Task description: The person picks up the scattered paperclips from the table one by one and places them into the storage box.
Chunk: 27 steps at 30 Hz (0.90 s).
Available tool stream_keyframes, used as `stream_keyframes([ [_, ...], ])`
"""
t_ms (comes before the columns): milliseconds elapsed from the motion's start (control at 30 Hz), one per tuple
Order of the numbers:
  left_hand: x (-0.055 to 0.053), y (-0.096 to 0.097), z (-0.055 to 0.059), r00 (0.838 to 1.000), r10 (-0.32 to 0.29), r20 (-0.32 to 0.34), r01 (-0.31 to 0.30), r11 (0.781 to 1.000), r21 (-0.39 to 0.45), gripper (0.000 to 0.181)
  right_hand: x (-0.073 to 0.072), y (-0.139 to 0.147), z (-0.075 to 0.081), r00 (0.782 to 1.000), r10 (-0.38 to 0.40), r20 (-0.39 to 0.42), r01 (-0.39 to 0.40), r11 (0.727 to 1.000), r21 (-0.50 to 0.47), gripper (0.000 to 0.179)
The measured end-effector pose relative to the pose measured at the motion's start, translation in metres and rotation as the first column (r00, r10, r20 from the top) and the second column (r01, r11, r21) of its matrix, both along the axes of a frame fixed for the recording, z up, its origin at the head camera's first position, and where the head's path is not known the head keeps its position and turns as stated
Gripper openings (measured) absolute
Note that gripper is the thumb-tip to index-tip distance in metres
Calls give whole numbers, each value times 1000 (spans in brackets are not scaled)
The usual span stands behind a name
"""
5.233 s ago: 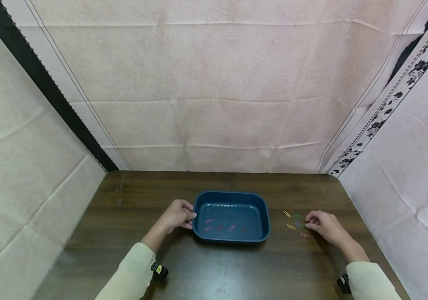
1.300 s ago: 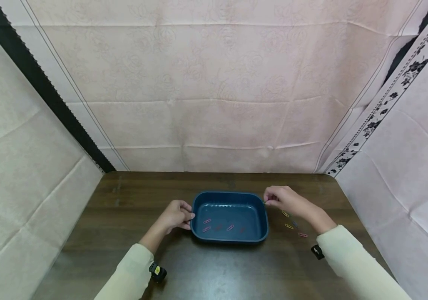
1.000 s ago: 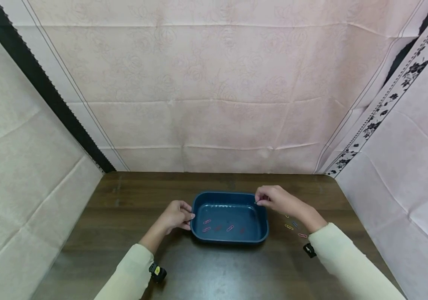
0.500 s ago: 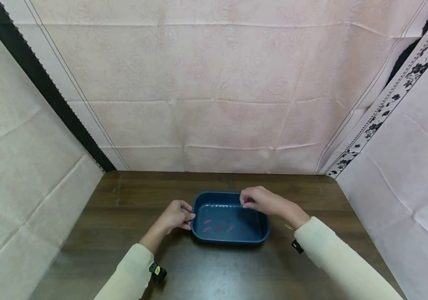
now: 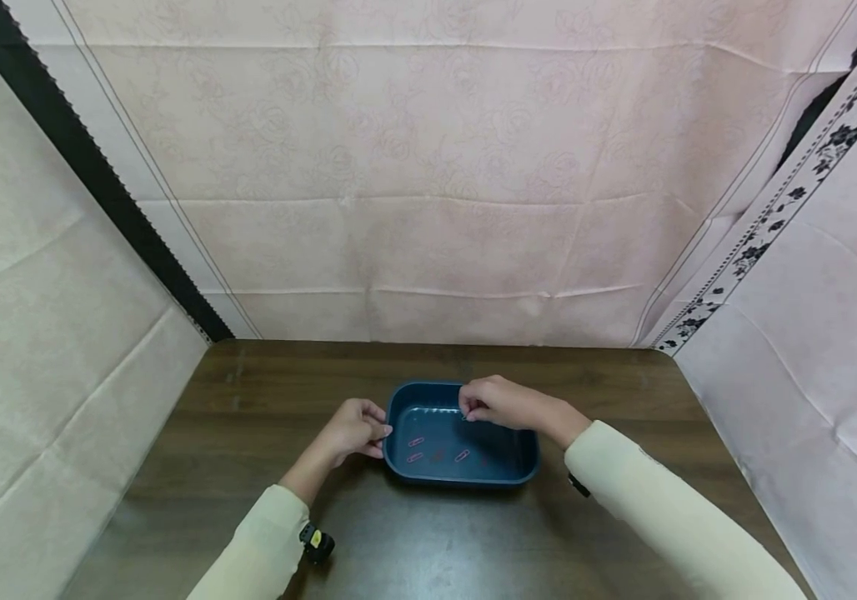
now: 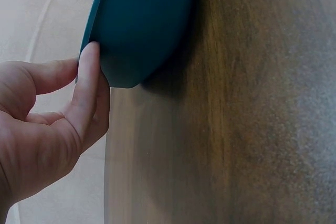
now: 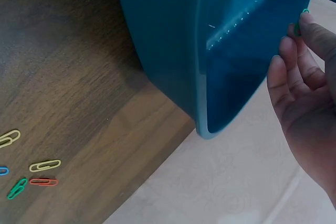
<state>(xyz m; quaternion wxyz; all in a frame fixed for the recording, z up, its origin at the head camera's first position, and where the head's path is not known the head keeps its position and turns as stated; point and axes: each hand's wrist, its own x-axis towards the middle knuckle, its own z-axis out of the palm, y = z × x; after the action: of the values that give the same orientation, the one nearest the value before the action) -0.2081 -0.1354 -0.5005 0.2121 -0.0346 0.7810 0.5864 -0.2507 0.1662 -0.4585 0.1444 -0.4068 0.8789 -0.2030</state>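
Observation:
A blue rectangular tray [image 5: 466,482] sits on the table. My left hand [image 5: 353,430] grips its left rim between thumb and fingers, seen closely in the left wrist view, where the tray wall [image 6: 142,19] rises beside the fingers. Over the tray's inside, near the far rim, my right hand [image 5: 507,403] pinches a green paper clip [image 7: 297,29] between thumb and forefinger. Pink paper clips [image 5: 462,456] and a faint red paper clip [image 5: 438,457] lie on the tray floor toward its left half.
Right of the tray, several loose paper clips lie on the table: yellow [image 7: 45,166], red [image 7: 44,181], green [image 7: 17,188] and blue [image 7: 3,171]. The right sleeve [image 5: 661,492] hides them in the head view. Light cloth [image 5: 428,167] hangs behind the table [image 5: 248,517].
My right hand has moved left from the loose clips, past the tray's right rim and over its inside, carrying the green paper clip. My left hand stays on the rim.

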Motion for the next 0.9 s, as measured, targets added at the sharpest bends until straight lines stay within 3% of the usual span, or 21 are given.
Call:
stream_keyframes([
  [400,-1,-1,0,1000,-1,6,1,1000,-9,21,-7,-26,-8,994,52,100,-57,997,56,4],
  [900,-2,-2,-1,1000,0,13,0,1000,-8,23,-14,-57,-25,988,106,111,-125,975,182,6],
])
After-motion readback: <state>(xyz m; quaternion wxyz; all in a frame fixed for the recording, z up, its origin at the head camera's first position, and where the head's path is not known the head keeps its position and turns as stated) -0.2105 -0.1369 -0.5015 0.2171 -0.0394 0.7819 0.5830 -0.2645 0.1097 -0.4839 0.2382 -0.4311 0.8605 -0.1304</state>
